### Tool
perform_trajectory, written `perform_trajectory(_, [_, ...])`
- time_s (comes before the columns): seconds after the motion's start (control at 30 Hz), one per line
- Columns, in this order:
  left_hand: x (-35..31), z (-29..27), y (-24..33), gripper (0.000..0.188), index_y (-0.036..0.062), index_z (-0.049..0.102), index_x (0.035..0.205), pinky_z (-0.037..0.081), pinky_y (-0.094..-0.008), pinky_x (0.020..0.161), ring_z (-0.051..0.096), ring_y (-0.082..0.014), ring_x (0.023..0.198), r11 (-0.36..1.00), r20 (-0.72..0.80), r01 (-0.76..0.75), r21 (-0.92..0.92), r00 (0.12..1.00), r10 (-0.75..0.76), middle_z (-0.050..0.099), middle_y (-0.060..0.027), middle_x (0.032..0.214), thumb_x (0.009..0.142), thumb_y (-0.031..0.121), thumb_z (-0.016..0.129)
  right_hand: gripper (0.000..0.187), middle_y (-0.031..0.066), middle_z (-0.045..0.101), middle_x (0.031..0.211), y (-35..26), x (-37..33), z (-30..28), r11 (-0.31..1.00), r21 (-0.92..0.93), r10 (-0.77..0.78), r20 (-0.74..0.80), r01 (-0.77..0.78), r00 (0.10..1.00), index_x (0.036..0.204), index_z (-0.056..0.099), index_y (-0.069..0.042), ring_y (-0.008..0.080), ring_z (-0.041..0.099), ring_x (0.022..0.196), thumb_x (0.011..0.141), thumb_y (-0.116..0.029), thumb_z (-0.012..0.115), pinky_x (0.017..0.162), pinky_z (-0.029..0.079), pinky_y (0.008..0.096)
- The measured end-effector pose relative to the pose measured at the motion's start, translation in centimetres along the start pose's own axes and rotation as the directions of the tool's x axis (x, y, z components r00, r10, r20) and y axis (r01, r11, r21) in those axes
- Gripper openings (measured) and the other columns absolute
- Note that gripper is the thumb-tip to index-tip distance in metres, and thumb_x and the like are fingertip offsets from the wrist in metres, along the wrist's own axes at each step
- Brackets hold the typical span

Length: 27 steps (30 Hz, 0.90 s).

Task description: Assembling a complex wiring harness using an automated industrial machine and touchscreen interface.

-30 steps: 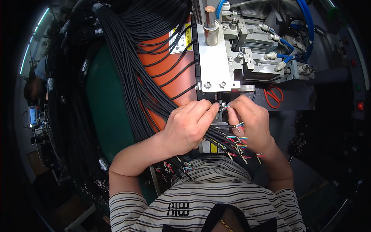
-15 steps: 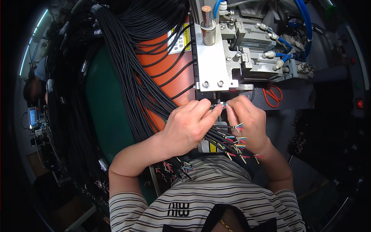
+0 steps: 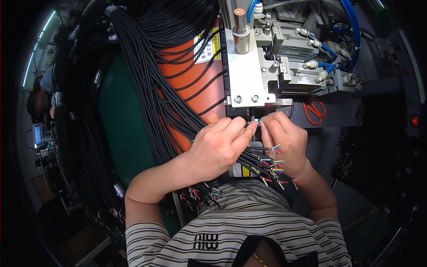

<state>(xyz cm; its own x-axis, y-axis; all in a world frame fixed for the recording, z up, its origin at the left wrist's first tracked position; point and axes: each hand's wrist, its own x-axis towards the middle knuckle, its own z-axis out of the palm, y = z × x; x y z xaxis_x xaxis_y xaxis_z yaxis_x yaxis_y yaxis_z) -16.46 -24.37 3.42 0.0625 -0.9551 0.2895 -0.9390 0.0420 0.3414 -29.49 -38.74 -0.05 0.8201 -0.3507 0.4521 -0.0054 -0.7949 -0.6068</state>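
Observation:
My left hand (image 3: 220, 140) is closed in a pinch on the end of a black cable, just in front of the machine's metal plate (image 3: 247, 78). Small coloured wires (image 3: 258, 122) show between the fingertips of both hands. My right hand (image 3: 284, 138) pinches those wires from the other side, thumb and forefinger pressed together. Below the hands fans out a bunch of black cables (image 3: 255, 160), their stripped ends showing red, blue, yellow and white wires. The held cable itself is mostly hidden by my left fingers.
A thick bundle of black cables (image 3: 144, 84) runs over an orange surface (image 3: 191, 80) on the left. Pneumatic cylinders (image 3: 296, 46) with blue hoses (image 3: 356, 26) stand at the far right. Orange-handled scissors (image 3: 314, 112) lie on the grey surface beside the machine.
Both hands stay pinched at the same spot with barely any movement. The whole view has shifted very slightly.

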Motion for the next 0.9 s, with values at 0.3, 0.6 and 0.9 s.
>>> perform_trajectory(0.3, [0.4,-0.3,0.6,0.045,-0.0066,0.063,0.116,0.045,-0.0297,0.055,0.052,-0.0193,0.068,0.996,0.035,-0.024,0.088,0.999,0.021,0.046,-0.0069,0.08,0.072,0.004,0.061,0.013,0.0086,0.062,0.081,-0.3,0.6,-0.6,0.994,-0.107,-0.033,0.045,0.037,0.998,0.089,0.065,-0.001,0.025,0.061,0.058,0.077,0.0,0.07,0.053,0.048,0.0321])
perform_trajectory(0.6, [1.0,-0.6,0.6,0.047,-0.0067,0.062,0.117,0.046,-0.0296,0.056,0.052,-0.0193,0.069,0.989,0.114,-0.06,0.135,0.993,0.044,0.048,-0.0067,0.082,0.071,0.006,0.061,0.014,0.0096,0.062,0.078,0.8,1.5,-1.7,0.999,-0.015,0.032,0.271,-0.028,0.962,0.09,0.065,0.0,0.0259,0.061,0.058,0.077,0.001,0.069,0.051,0.048,0.0324])
perform_trajectory(0.9, [0.8,-0.6,0.3,0.033,-0.0073,0.064,0.105,0.05,-0.027,0.057,0.054,-0.0168,0.071,0.992,0.05,-0.058,0.116,0.997,0.053,0.05,-0.0058,0.083,0.075,0.006,0.062,0.009,0.0114,0.063,0.077,0.8,1.5,-0.7,0.995,0.085,-0.049,0.028,0.047,0.998,0.087,0.063,0.001,0.0235,0.061,0.053,0.08,0.003,0.067,0.05,0.047,0.0318])
